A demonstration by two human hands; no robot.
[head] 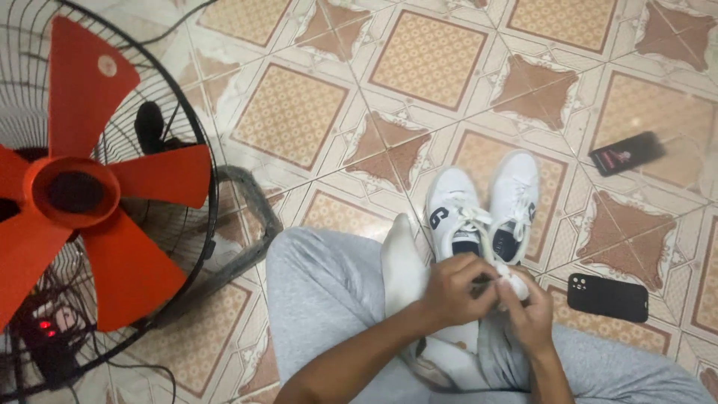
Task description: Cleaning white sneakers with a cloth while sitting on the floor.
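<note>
White cotton bunches between both hands: the left hand and right hand are pressed close together, fingers pinching a small rolled white sock above the lap of grey sweatpants. A socked foot rests on the left knee. Just beyond the hands stand two white lace-up sneakers, side by side and touching. A black phone lies near the right hand; a second dark phone lies farther off. Patterned glossy floor tiles stretch open ahead. On the left, a wire-caged fan with red blades crowds the edge.
</note>
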